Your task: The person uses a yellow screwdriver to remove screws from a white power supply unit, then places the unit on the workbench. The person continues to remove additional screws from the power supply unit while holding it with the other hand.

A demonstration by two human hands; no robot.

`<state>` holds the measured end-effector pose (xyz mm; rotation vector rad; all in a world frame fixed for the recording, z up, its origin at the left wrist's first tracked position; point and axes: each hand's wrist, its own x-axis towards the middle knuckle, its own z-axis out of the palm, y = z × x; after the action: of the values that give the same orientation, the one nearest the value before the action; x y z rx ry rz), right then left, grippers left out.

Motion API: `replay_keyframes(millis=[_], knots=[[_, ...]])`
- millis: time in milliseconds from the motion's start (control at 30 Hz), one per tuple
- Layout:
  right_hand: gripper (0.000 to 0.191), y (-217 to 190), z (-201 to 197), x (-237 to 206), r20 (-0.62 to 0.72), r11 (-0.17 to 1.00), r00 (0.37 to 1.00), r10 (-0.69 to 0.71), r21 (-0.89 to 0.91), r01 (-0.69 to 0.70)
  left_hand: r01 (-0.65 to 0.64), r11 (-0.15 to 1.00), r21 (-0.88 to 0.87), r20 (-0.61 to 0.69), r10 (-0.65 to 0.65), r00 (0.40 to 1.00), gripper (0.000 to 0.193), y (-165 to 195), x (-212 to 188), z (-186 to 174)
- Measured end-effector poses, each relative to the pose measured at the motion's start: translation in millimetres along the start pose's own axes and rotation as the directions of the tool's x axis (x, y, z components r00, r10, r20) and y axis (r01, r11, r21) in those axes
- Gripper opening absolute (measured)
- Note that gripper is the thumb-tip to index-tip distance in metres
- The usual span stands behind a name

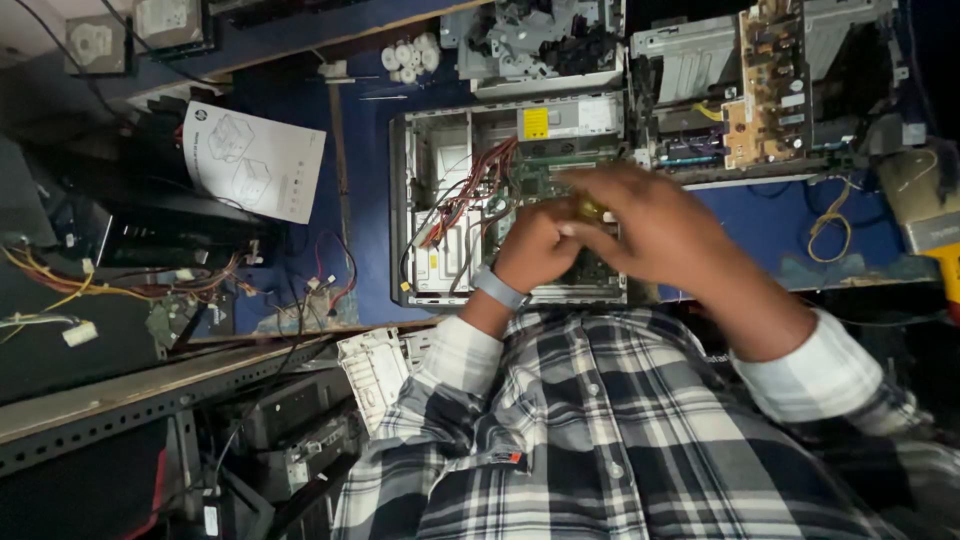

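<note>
An open desktop computer case (412,200) lies on its side on a blue bench, with red and black wires (470,190) and a green board showing inside. Both my hands are over its right half. My left hand (540,248), with a grey band on the wrist, is curled closed against my right hand. My right hand (655,225) reaches across from the right, its fingers stretched left above the case. A small yellow thing (592,208) shows between the two hands; which hand grips it is unclear. My hands hide the parts under them.
Stripped machine chassis with a tan circuit board (765,85) stand behind the case. A printed paper sheet (255,160) lies at the left above loose cables (60,290) and dark equipment. A yellow wire loop (830,230) rests on the blue bench (760,225) at the right.
</note>
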<state>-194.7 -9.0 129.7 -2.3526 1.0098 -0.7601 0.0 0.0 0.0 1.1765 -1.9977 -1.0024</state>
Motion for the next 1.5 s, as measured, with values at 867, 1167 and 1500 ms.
replay_keyframes(millis=[867,1167,1500], knots=[[0.041,-1.9,26.6,-1.0,-0.296,0.877,0.916,0.272,-0.315,-0.362,0.167,0.986,0.03,-0.149,-0.161,0.976,0.024,23.6,5.9,13.3],[0.038,-22.1,13.1,-10.3,-0.184,0.979,0.974,0.133,-0.129,-0.158,-0.122,0.976,-0.181,-0.056,0.114,0.992,0.029,3.5,18.5,6.4],[0.044,-18.4,29.4,-17.8,-0.278,0.984,0.949,0.15,-0.049,-0.17,-0.134,0.987,-0.087,-0.263,0.107,0.959,0.036,20.4,3.6,7.6]])
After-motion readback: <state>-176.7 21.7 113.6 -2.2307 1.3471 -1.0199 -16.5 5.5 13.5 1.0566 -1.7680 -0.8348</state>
